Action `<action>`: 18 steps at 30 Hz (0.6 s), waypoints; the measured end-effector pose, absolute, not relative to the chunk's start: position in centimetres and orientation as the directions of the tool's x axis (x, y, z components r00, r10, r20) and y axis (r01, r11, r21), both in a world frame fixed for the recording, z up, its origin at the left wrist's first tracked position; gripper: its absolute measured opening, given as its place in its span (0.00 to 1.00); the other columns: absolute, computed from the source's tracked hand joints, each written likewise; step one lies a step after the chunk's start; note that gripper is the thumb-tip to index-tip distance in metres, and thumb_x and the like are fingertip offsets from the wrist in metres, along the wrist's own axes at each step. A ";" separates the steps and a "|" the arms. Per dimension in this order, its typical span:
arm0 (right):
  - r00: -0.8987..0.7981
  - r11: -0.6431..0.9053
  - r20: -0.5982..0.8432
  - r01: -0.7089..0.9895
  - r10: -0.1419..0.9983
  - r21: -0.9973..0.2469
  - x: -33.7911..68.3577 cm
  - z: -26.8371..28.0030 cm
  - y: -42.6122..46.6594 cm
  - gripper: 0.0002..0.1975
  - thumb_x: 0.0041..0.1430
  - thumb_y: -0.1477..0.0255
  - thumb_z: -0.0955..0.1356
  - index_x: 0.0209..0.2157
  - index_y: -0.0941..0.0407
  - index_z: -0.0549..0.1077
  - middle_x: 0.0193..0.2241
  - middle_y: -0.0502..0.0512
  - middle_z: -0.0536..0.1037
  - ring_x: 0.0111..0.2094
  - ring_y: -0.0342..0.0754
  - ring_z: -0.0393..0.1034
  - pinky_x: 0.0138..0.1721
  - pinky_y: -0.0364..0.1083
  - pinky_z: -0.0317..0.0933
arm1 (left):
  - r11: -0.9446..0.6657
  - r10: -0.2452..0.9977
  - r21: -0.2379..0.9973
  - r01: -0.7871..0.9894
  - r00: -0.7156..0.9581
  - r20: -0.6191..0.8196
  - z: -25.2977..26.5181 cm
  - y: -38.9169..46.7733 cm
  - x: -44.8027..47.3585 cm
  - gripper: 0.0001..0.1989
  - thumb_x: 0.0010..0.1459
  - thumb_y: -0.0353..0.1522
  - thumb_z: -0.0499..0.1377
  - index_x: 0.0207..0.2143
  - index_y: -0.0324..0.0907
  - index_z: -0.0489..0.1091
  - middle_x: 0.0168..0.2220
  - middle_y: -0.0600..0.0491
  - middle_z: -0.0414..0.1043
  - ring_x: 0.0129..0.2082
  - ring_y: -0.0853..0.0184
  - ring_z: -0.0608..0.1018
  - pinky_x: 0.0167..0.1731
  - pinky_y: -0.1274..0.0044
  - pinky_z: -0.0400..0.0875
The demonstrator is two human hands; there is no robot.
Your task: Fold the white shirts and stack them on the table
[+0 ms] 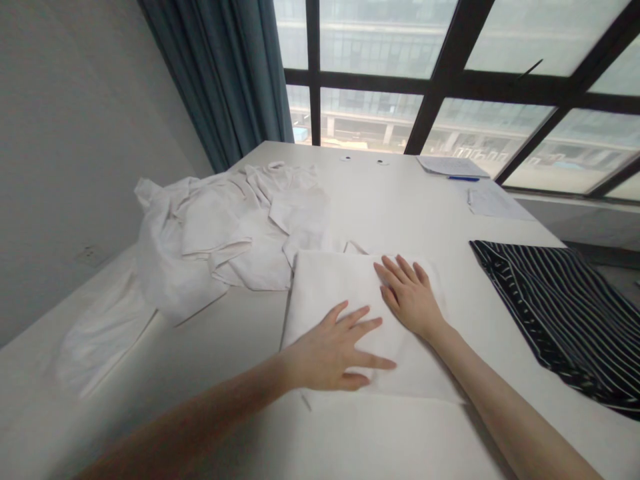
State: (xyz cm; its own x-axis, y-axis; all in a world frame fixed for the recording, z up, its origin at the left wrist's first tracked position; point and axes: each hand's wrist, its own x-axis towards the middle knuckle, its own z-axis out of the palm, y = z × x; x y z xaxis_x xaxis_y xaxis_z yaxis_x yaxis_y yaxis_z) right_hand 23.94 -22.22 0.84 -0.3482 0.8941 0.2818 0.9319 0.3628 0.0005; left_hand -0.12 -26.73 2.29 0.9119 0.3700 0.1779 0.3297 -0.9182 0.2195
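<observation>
Beside big windows [373, 40], the worktop [395, 207] carries a folded white cloth [335, 280] in front of me. My splayed left hand [333, 352] and right hand [409, 297] rest apart on it, gripping nothing; even, outward strokes should smooth it best.

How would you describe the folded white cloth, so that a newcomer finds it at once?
On the white table before the window, look between the crumpled white pile and the striped black cloth. There, beneath the left hand and the right hand, lies the folded white cloth. Unlike the pile, it is flat and squared; unlike the striped cloth, plain.
</observation>
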 end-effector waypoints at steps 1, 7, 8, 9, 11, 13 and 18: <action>-0.336 0.347 0.284 0.938 0.898 0.015 24.1 0.8 -22.2 0.25 0.68 0.66 0.57 0.65 0.51 0.59 0.66 0.54 0.59 0.68 0.57 0.46 0.64 0.63 0.43 | -0.919 0.363 0.226 0.322 0.915 0.175 2.4 -26.7 -0.2 0.23 0.63 0.44 0.57 0.61 0.66 0.61 0.69 0.51 0.50 0.67 0.49 0.54 0.62 0.51 0.46; -0.111 0.125 0.289 0.992 0.951 -0.031 26.7 0.3 -21.3 0.28 0.69 0.57 0.54 0.66 0.50 0.56 0.66 0.58 0.58 0.66 0.61 0.51 0.60 0.66 0.48 | -0.927 0.305 0.272 0.257 0.940 0.151 2.7 -26.6 -0.3 0.22 0.63 0.43 0.58 0.59 0.66 0.63 0.70 0.51 0.46 0.68 0.48 0.53 0.62 0.49 0.46; -0.061 0.083 0.280 0.994 0.958 -0.067 27.3 0.1 -21.1 0.29 0.68 0.56 0.54 0.66 0.51 0.55 0.66 0.60 0.59 0.65 0.61 0.54 0.59 0.66 0.51 | -0.927 0.293 0.284 0.243 0.945 0.147 2.8 -26.6 -0.3 0.21 0.63 0.43 0.57 0.59 0.65 0.64 0.70 0.50 0.46 0.68 0.48 0.52 0.61 0.49 0.46; -0.023 0.052 0.269 0.994 0.963 -0.101 27.8 0.0 -20.9 0.29 0.68 0.56 0.54 0.66 0.51 0.55 0.65 0.61 0.60 0.64 0.61 0.55 0.58 0.66 0.53 | -0.927 0.279 0.299 0.228 0.950 0.140 3.0 -26.6 -0.3 0.20 0.64 0.44 0.57 0.58 0.65 0.64 0.70 0.49 0.46 0.68 0.48 0.52 0.61 0.49 0.47; 0.013 0.025 0.253 0.989 0.967 -0.145 28.5 -0.3 -20.6 0.29 0.68 0.56 0.54 0.66 0.53 0.56 0.65 0.63 0.61 0.63 0.60 0.57 0.57 0.65 0.55 | -0.921 0.251 0.335 0.199 0.961 0.117 3.5 -26.5 -0.4 0.19 0.64 0.46 0.55 0.57 0.63 0.67 0.70 0.48 0.48 0.68 0.49 0.53 0.61 0.50 0.47; 0.011 0.029 0.251 0.987 0.968 -0.157 28.7 -0.5 -20.6 0.30 0.68 0.56 0.54 0.65 0.55 0.57 0.65 0.64 0.60 0.63 0.60 0.57 0.58 0.64 0.55 | -0.910 0.240 0.368 0.192 0.966 0.090 4.1 -26.0 -0.5 0.17 0.65 0.46 0.53 0.55 0.62 0.69 0.68 0.51 0.53 0.68 0.52 0.53 0.63 0.52 0.47; 0.007 0.040 0.267 0.985 0.964 -0.169 28.4 -0.4 -20.7 0.29 0.69 0.56 0.54 0.65 0.57 0.58 0.65 0.66 0.60 0.64 0.59 0.56 0.59 0.64 0.54 | -0.859 0.483 0.287 0.423 0.855 0.187 3.9 -22.4 -1.4 0.19 0.70 0.40 0.48 0.60 0.53 0.65 0.66 0.51 0.57 0.68 0.59 0.54 0.65 0.59 0.44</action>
